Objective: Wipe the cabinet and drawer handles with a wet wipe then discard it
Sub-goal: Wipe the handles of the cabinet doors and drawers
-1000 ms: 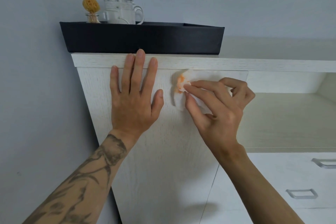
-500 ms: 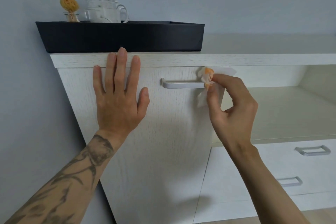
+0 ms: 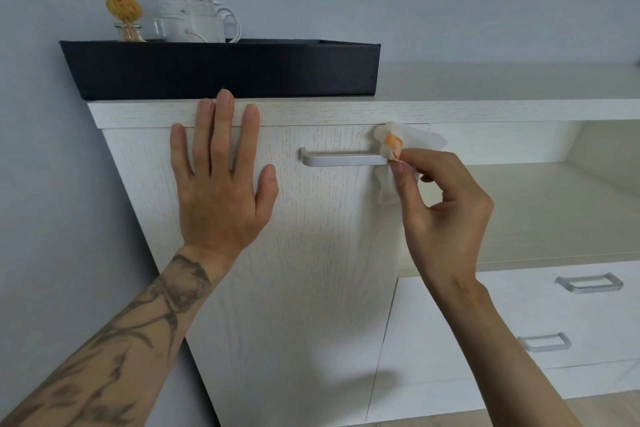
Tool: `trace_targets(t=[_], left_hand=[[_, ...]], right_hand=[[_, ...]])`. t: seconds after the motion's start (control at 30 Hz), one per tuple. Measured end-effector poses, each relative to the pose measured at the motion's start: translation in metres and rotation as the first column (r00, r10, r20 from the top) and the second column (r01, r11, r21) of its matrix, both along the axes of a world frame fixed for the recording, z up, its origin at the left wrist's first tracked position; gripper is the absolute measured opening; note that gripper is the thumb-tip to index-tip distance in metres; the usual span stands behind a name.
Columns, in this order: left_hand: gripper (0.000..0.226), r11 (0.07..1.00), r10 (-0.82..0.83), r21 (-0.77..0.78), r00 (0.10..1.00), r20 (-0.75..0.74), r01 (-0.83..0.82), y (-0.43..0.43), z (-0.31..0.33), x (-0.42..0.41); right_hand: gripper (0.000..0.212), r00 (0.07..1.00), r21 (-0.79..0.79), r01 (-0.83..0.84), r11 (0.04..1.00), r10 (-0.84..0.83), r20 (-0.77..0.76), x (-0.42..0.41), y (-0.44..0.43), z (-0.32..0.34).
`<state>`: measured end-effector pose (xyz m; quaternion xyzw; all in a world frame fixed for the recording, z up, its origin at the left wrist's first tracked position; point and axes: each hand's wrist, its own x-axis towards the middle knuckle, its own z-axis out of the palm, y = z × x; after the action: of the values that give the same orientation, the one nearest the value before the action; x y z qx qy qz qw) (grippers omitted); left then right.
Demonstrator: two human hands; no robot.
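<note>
Wet wipe [image 3: 414, 141] pinched in right hand [image 3: 446, 218] grip, moved to cabinet handle [image 3: 343, 160] right end, left hand [image 3: 221, 198] still flat on door [image 3: 311, 270]

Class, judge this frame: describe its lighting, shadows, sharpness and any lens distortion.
Head view: soft, even light, no harsh glare on the brushed silver bar handle; a faint shadow low on the white wood-grain cabinet door below the right forearm; the wide lens slants the door's left edge; left hand, right hand and crumpled white wet wipe look sharp.
</note>
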<state>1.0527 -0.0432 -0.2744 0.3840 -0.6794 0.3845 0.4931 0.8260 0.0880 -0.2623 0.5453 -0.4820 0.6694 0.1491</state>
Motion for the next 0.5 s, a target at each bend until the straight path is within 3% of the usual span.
trace_targets(t=[0.23,0.5], left_hand=[[0.068,1.000,-0.001,0.007,1.000,-0.004,0.001,0.000,0.001,0.000],[0.067,1.000,-0.003,0.007,1.000,0.005,0.003,0.000,0.000,0.000]], right_hand=[[0.009,1.000,-0.035,0.001,0.999,-0.001,-0.011,0.001,-0.005,0.001],[0.013,0.947,-0.144,0.049,0.988,-0.092,-0.306,0.033,-0.015,-0.003]])
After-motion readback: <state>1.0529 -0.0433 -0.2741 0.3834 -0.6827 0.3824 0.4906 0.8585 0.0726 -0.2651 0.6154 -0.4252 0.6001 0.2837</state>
